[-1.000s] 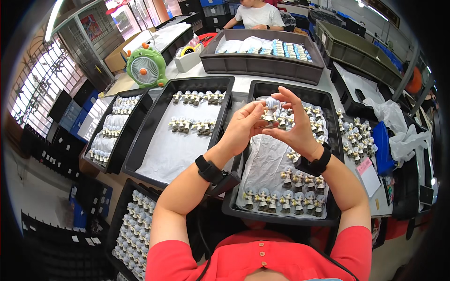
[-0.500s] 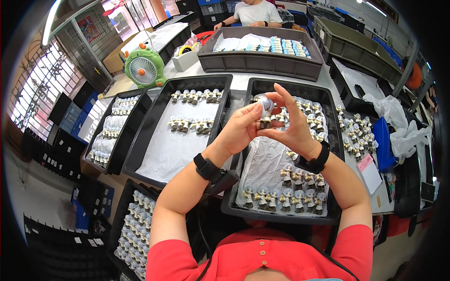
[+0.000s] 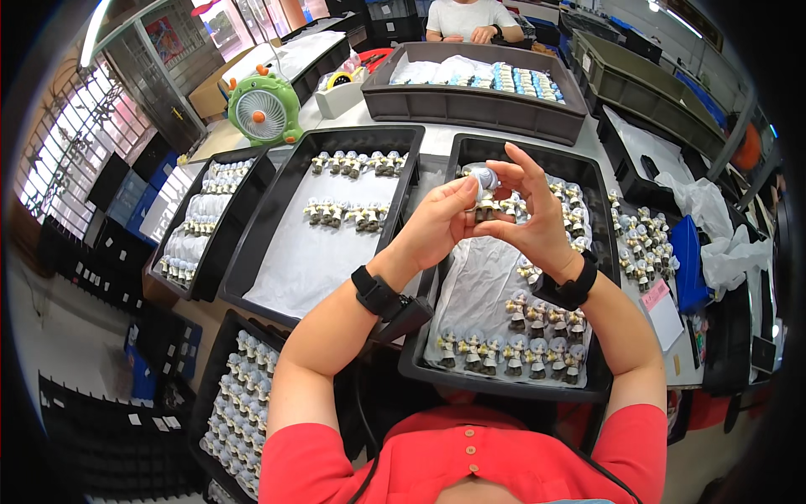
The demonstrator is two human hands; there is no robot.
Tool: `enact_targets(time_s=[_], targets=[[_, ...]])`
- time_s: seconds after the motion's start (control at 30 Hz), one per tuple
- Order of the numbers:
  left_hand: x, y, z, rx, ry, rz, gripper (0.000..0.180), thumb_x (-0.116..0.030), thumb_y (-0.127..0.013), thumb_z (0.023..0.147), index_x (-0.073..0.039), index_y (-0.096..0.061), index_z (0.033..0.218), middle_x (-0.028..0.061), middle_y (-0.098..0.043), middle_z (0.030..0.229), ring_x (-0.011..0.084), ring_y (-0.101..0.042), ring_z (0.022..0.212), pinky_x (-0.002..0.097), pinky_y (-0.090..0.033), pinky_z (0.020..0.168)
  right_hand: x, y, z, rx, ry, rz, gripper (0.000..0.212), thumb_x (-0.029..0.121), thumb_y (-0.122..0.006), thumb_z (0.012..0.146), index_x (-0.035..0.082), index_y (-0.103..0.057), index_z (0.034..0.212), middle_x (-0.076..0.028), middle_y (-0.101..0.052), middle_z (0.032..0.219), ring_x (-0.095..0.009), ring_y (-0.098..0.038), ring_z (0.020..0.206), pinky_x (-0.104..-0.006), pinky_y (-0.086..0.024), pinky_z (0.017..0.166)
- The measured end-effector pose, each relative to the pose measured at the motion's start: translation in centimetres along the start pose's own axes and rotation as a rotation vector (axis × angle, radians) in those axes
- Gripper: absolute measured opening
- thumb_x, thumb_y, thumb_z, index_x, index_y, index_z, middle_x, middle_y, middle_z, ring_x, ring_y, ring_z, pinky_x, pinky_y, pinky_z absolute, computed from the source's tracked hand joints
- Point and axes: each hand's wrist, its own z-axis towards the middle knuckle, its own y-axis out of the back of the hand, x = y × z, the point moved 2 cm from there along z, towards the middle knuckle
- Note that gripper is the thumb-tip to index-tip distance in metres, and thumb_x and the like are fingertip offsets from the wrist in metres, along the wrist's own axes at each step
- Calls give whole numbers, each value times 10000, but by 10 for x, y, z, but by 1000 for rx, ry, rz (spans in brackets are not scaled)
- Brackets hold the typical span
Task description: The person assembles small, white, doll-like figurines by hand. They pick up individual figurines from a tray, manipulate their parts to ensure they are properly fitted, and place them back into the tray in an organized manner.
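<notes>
A small figurine (image 3: 485, 186) with pale blue-grey hair and dark feet is upright between my two hands, above a black tray (image 3: 512, 387). My left hand (image 3: 435, 223) pinches it from the left with the thumb. From the other side my right hand (image 3: 540, 225) curls its fingers and thumb round it, the upper fingers raised. Rows of similar figurines (image 3: 537, 357) lie on white paper in the tray under my hands. To its left, a second black tray (image 3: 281, 281) holds two short rows of figurines (image 3: 348, 214) at its far part.
More figurines fill a narrow tray (image 3: 200, 290) at the left and a lower tray (image 3: 220, 336). Loose figurines (image 3: 646, 248) lie on the right beside a blue bin (image 3: 688, 265). Behind stand a green fan (image 3: 262, 109) and a large grey crate (image 3: 478, 109). A person (image 3: 470, 21) is beyond it.
The view has shifted slightly. Both hands stay on the figurine, which looks turned a little. The far person's hands have come together in front of the body.
</notes>
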Motion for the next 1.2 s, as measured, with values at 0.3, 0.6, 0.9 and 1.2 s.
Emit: enact_targets(time_s=[0.3, 0.6, 0.9, 1.2], targets=[[3, 4, 1, -14, 5, -24, 434, -312, -351, 989, 13, -400, 1273, 133, -523, 1212, 271, -605, 1018, 349, -514, 856, -3, 1, 1, 33, 44, -69, 961, 213, -870, 548, 122, -353, 1354, -93, -589, 1165, -176, -604, 909, -304, -503, 819], [2, 7, 0, -36, 12, -40, 419, -353, -361, 981, -40, -419, 1254, 100, -567, 1153, 220, -615, 994, 335, -516, 830, 2, 2, 3, 27, 51, -86, 925, 176, -855, 575, 104, -354, 1350, -118, -571, 1185, -209, -598, 971, -316, -487, 856], [3, 10, 2, -70, 22, -35, 424, -380, -410, 963, -55, -438, 1234, 84, -576, 1128, 176, -612, 982, 304, -523, 817, -4, 3, 2, 25, -46, 30, 866, 141, -826, 619, 106, -356, 1346, -115, -599, 1130, -214, -611, 962, -318, -491, 863], [6, 13, 0, -260, -10, 204, 393, -391, -536, 912, -95, -472, 1161, 30, -574, 1013, 122, -596, 885, 271, -519, 756, 6, -1, 3, 59, 122, -208, 596, 72, -786, 645, 87, -535, 1184, -72, -608, 924, -179, -618, 817, -300, -497, 764]])
